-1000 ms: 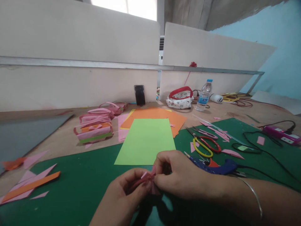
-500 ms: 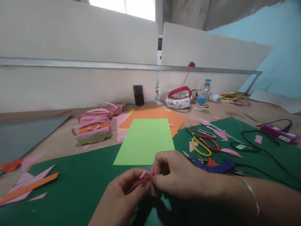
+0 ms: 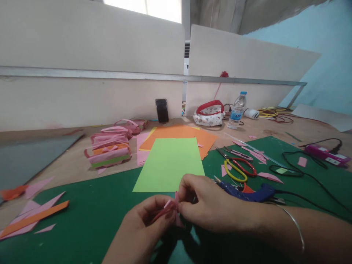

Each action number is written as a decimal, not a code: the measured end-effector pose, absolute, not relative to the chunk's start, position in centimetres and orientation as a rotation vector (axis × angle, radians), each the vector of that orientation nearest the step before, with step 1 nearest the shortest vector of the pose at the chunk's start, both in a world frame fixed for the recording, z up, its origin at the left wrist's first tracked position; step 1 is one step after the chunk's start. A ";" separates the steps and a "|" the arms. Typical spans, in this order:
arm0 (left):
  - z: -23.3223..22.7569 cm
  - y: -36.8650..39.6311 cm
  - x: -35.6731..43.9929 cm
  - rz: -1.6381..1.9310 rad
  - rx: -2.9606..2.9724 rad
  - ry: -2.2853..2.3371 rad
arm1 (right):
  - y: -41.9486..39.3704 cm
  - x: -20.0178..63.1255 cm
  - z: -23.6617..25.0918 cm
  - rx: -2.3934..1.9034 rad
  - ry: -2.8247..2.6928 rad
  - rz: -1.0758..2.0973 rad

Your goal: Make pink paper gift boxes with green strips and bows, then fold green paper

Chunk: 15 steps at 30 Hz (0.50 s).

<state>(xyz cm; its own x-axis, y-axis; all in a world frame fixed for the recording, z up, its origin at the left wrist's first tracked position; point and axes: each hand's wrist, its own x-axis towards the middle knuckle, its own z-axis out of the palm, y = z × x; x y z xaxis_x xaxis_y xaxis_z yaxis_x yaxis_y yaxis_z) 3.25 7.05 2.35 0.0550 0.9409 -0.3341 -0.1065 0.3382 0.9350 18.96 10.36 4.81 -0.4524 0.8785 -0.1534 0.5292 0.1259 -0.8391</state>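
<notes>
My left hand (image 3: pixel 143 225) and my right hand (image 3: pixel 209 205) meet over the green cutting mat (image 3: pixel 90 216), both pinching a small pink paper bow (image 3: pixel 172 207). The fingers hide most of the bow; only its folded tips stick out between them. A thin bracelet (image 3: pixel 295 225) circles my right wrist. A light green paper sheet (image 3: pixel 170 163) lies flat just beyond my hands.
A blue glue gun (image 3: pixel 251 194) lies right of my hands, with scissors (image 3: pixel 238 168) behind it. Orange sheets (image 3: pixel 180 134), pink paper baskets (image 3: pixel 110 150), scrap strips (image 3: pixel 30 216), a phone (image 3: pixel 161 110), a pouch (image 3: pixel 210 114), a water bottle (image 3: pixel 238 110) and a power strip (image 3: pixel 328 154) surround them.
Both hands stay closed on the bow and have shifted only slightly; the view has nudged a little.
</notes>
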 end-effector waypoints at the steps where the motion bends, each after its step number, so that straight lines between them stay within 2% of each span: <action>1: 2.3 7.1 3.3 0.991 0.891 1.236 | 10.3 18.9 4.8 -1.368 -2.029 1.253; 15: 2.1 7.2 2.6 0.946 0.766 1.156 | 10.3 18.6 5.7 -1.341 -2.020 1.239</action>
